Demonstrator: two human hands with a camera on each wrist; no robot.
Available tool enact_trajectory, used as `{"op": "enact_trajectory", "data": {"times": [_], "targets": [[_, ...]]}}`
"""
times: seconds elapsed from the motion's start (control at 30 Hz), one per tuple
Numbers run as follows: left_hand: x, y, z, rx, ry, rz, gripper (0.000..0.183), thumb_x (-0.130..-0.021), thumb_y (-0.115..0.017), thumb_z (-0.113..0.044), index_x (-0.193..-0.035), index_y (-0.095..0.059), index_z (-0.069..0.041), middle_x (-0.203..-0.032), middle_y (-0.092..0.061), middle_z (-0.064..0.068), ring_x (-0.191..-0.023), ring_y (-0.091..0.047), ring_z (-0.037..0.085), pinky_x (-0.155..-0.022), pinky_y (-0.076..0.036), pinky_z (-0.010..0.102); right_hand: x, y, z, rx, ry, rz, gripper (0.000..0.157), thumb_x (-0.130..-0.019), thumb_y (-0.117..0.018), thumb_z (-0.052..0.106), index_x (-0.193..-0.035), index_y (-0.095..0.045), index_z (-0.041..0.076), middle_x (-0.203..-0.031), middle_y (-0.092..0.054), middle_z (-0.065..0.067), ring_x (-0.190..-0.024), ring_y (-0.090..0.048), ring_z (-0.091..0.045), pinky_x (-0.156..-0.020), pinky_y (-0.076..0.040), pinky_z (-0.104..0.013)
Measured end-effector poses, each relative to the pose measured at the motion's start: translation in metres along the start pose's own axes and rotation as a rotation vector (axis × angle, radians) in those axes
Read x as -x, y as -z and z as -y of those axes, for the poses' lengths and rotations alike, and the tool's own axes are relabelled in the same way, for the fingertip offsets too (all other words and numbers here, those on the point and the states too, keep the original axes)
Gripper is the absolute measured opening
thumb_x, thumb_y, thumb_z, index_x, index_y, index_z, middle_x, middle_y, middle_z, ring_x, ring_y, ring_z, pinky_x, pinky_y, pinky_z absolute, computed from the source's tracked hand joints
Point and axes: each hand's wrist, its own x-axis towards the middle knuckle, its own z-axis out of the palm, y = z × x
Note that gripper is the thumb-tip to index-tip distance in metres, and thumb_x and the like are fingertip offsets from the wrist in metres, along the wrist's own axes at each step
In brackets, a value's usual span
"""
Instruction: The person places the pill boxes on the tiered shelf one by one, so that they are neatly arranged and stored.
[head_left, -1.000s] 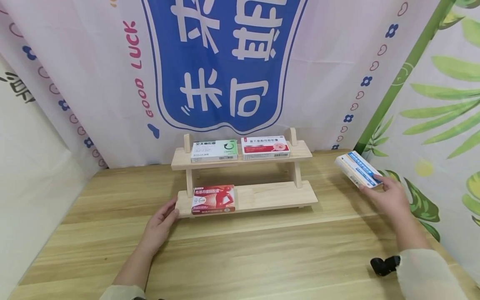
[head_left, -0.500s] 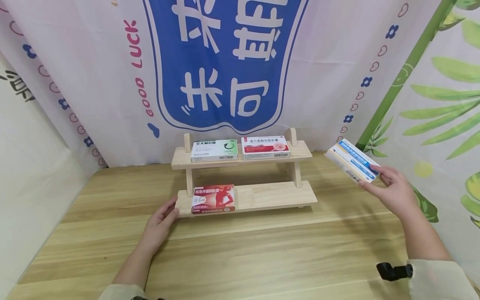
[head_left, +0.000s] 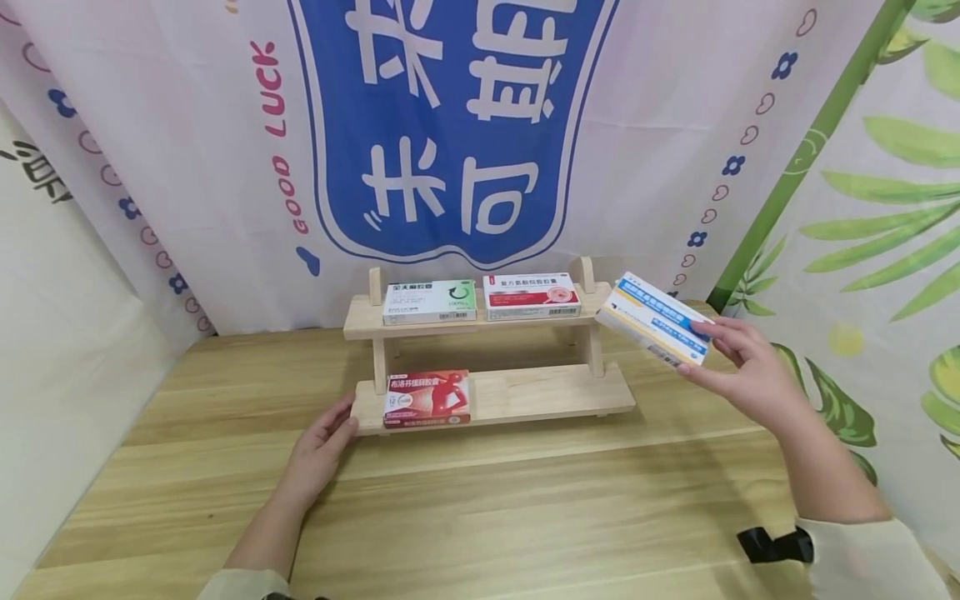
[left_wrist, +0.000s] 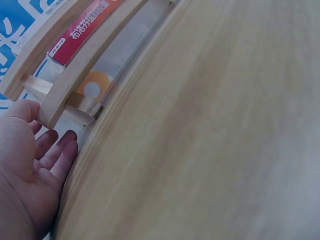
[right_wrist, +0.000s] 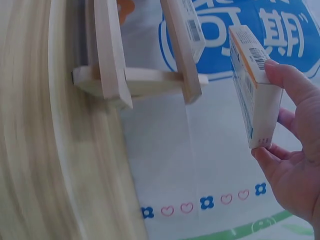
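Note:
In the head view my right hand (head_left: 750,367) pinches a blue-and-white medicine box (head_left: 656,319) between thumb and fingers. The box is tilted in the air, close to the right end of a two-tier wooden display rack (head_left: 547,392). My left hand (head_left: 318,450) grips the left end of the rack's lower shelf; the left wrist view puts the thumb against the board end, fingers curled below. A red medicine box (head_left: 427,398) lies at the left of that shelf. On the upper tier sit a green-and-white medicine box (head_left: 430,301) and a red-and-white medicine box (head_left: 532,296), side by side.
The rack stands on a wood-grain table (head_left: 480,508), near its back edge. Behind it hangs a printed cloth (head_left: 645,133) with a blue emblem. A leaf-patterned cloth (head_left: 885,275) borders the right side. A black strap piece (head_left: 776,546) sits at the right sleeve.
My right hand has lifted the blue-and-white medicine box and carried it leftward, from the table's right side to beside the upper tier. My left hand has stayed on the rack.

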Motion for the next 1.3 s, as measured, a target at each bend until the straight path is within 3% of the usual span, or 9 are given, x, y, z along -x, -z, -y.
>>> {"op": "enact_trajectory", "data": {"times": [0.13, 0.2, 0.23, 0.33, 0.63, 0.77, 0.93, 1.13, 1.3], "targets": [[0.0, 0.001, -0.002, 0.005, -0.001, 0.005, 0.056, -0.104, -0.046, -0.034, -0.153, -0.032, -0.011, -0.159, -0.03, 0.014, -0.147, -0.031, 0.031, -0.114, -0.036, 0.027, -0.002, -0.009, 0.01, 0.001, 0.043, 0.022, 0.072, -0.085, -0.078, 0.031, -0.143, -0.047, 0.003, -0.151, -0.031, -0.024, -0.135, -0.039, -0.051, -0.107, -0.044, -0.021], [0.0, 0.001, -0.002, 0.002, -0.001, 0.005, 0.056, -0.104, -0.046, -0.035, -0.153, -0.032, -0.011, -0.16, -0.03, 0.014, -0.147, -0.031, 0.031, -0.116, -0.032, 0.038, -0.004, -0.016, 0.014, -0.007, 0.063, 0.035, 0.069, -0.084, -0.079, 0.028, -0.142, -0.05, 0.003, -0.15, -0.032, -0.023, -0.135, -0.039, -0.051, -0.111, -0.042, -0.042], [0.0, 0.001, -0.002, 0.002, 0.0, 0.005, 0.056, -0.104, -0.046, -0.034, -0.153, -0.032, -0.011, -0.159, -0.03, 0.014, -0.147, -0.031, 0.031, -0.116, -0.032, 0.037, -0.005, -0.019, 0.016, -0.019, 0.075, 0.042, 0.068, -0.084, -0.079, 0.025, -0.141, -0.051, 0.002, -0.149, -0.033, -0.023, -0.135, -0.039, -0.051, -0.11, -0.039, -0.052], [0.0, 0.001, -0.003, -0.006, 0.002, 0.003, 0.055, -0.104, -0.046, -0.034, -0.153, -0.032, -0.011, -0.159, -0.031, 0.014, -0.146, -0.033, 0.031, -0.114, -0.033, 0.034, -0.007, -0.029, 0.021, -0.047, 0.095, 0.073, 0.067, -0.082, -0.081, 0.022, -0.138, -0.053, 0.001, -0.148, -0.033, -0.024, -0.135, -0.039, -0.052, -0.111, -0.036, -0.056], [-0.002, 0.0, -0.002, -0.005, -0.004, 0.004, 0.055, -0.104, -0.046, -0.033, -0.153, -0.033, -0.011, -0.159, -0.032, 0.015, -0.145, -0.034, 0.03, -0.111, -0.036, 0.023, -0.008, -0.059, 0.031, -0.015, 0.084, 0.176, 0.07, -0.078, -0.082, 0.037, -0.138, -0.056, 0.012, -0.152, -0.033, -0.018, -0.137, -0.039, -0.047, -0.107, -0.036, -0.069], [-0.002, 0.0, -0.002, 0.002, -0.003, 0.004, 0.055, -0.104, -0.046, -0.033, -0.153, -0.033, -0.011, -0.159, -0.032, 0.016, -0.145, -0.035, 0.03, -0.107, -0.037, 0.014, -0.008, -0.074, 0.031, -0.018, 0.107, 0.194, 0.068, -0.077, -0.083, 0.034, -0.137, -0.058, 0.014, -0.15, -0.036, -0.017, -0.136, -0.04, -0.047, -0.108, -0.034, -0.07], [-0.002, 0.0, -0.002, 0.0, -0.005, 0.002, 0.055, -0.104, -0.046, -0.033, -0.153, -0.033, -0.01, -0.158, -0.032, 0.016, -0.145, -0.035, 0.03, -0.108, -0.037, 0.017, -0.009, -0.093, 0.027, 0.028, 0.128, 0.215, 0.067, -0.077, -0.083, 0.037, -0.136, -0.059, 0.018, -0.148, -0.041, -0.015, -0.135, -0.041, -0.044, -0.106, -0.036, -0.069], [-0.001, -0.001, 0.0, 0.017, -0.012, -0.001, 0.054, -0.104, -0.047, -0.03, -0.152, -0.033, -0.009, -0.157, -0.033, 0.017, -0.144, -0.036, 0.03, -0.096, -0.035, 0.0, -0.008, -0.112, 0.023, 0.044, 0.148, 0.238, 0.065, -0.076, -0.084, 0.034, -0.133, -0.061, 0.017, -0.147, -0.042, -0.016, -0.131, -0.044, -0.044, -0.102, -0.041, -0.068], [0.0, -0.001, 0.002, 0.024, -0.022, -0.005, 0.055, -0.104, -0.047, -0.03, -0.152, -0.033, -0.008, -0.157, -0.033, 0.018, -0.144, -0.035, 0.03, -0.095, -0.035, -0.001, -0.007, -0.123, 0.022, 0.058, 0.162, 0.257, 0.064, -0.074, -0.085, 0.035, -0.132, -0.062, 0.016, -0.148, -0.042, -0.018, -0.133, -0.042, -0.046, -0.103, -0.042, -0.067]]}}
